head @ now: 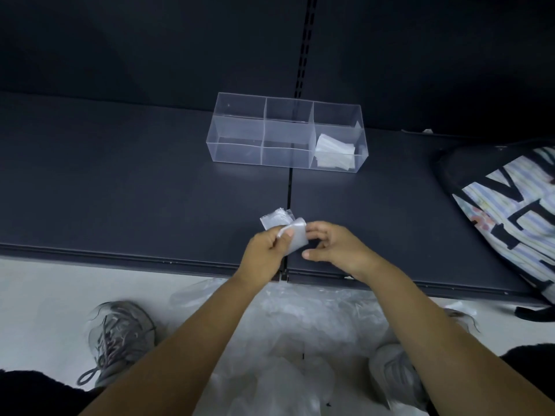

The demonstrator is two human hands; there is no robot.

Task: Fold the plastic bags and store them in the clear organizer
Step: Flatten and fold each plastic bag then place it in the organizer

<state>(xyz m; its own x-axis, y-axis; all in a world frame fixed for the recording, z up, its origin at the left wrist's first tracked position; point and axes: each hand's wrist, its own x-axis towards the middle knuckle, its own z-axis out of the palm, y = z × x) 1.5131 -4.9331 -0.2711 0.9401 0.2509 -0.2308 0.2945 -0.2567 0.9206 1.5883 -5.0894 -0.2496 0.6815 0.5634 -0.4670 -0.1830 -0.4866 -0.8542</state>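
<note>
Bag (292,235), folded small, is pinched between the thumb and curled fingers of your left hand (264,250), at the front of the dark shelf (120,190). Your right hand (333,247) sits just right of that pinch with its fingers loosely curled. Its index tip is at the bag's edge, but you cannot tell if it touches. Straight beyond the grip, well apart from it, stands the clear organizer (237,136), with a stack of folded bags (335,151) in its right compartment. Between grip and organizer runs the seam (290,187) where two shelf panels meet. Far to the right of the grip a striped tote (510,211) with black letters lies on the shelf. Nearer you than the grip, on the pale floor (45,295), a heap of loose plastic bags (300,340) lies between your two grey shoes (120,334).
</note>
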